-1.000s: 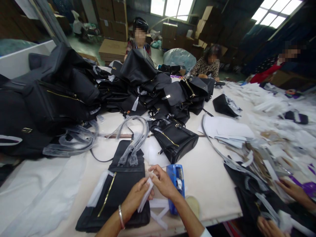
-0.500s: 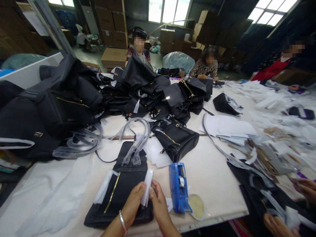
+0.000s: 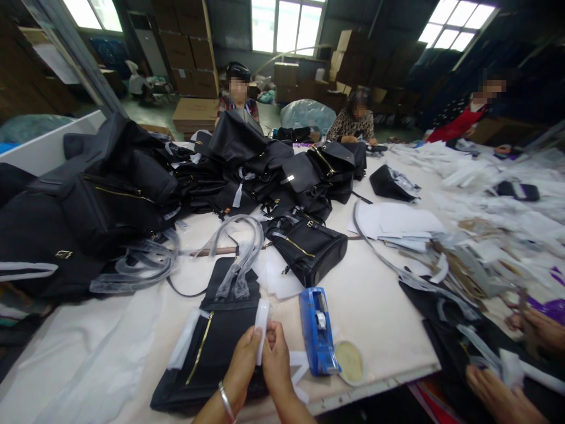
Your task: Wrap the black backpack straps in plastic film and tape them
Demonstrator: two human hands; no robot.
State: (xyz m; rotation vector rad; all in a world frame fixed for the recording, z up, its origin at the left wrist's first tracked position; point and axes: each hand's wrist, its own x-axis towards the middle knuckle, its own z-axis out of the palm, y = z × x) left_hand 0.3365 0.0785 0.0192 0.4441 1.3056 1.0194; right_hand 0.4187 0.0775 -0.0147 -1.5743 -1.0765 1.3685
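A black bag point(image 3: 229, 330) with a gold zipper lies flat on the table in front of me. My left hand point(image 3: 242, 356) and my right hand point(image 3: 276, 350) meet over its right edge. Between them they pinch a folded white strip point(image 3: 262, 315), which stands along that edge; its lower end is hidden by my fingers. Another white wrapping piece point(image 3: 185, 338) lies at the bag's left side. Plastic-wrapped handles point(image 3: 242, 259) arch from the top of the bag. Just right of my right hand stands a blue tape dispenser point(image 3: 318, 335).
A round dish point(image 3: 349, 362) sits beside the dispenser near the table edge. Another black bag point(image 3: 315, 247) and a heap of black bags point(image 3: 238, 153) lie beyond. White sheets point(image 3: 397, 221) are stacked to the right. A co-worker's hands point(image 3: 498, 383) work at the lower right.
My right hand has moved in closer to my left, its fingers now curled more tightly at the white strip. The whole view has shifted slightly.
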